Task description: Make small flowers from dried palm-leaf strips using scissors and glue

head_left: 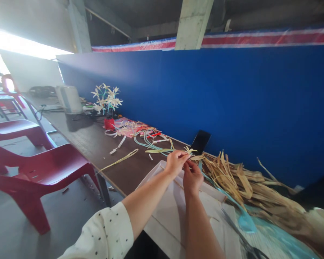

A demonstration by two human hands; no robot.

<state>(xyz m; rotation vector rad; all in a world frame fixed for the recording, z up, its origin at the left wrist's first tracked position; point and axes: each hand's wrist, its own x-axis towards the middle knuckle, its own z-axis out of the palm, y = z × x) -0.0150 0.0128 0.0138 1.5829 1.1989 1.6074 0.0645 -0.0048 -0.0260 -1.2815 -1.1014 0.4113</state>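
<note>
Left hand (175,162) is pinching one flower (190,150); right hand (192,177), grip unclear. Far-left bouquet (108,98) is apparently standing finished; right-side leaves (243,183) loose.

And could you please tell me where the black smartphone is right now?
In the head view, the black smartphone leans against the blue partition, right of centre, beyond the pale flower at the left hand and left of the dried leaves.

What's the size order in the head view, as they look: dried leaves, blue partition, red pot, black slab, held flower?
1. Blue partition
2. Dried leaves
3. Black slab
4. Red pot and held flower: too close to rank, and the flower is nearer the camera.
</note>
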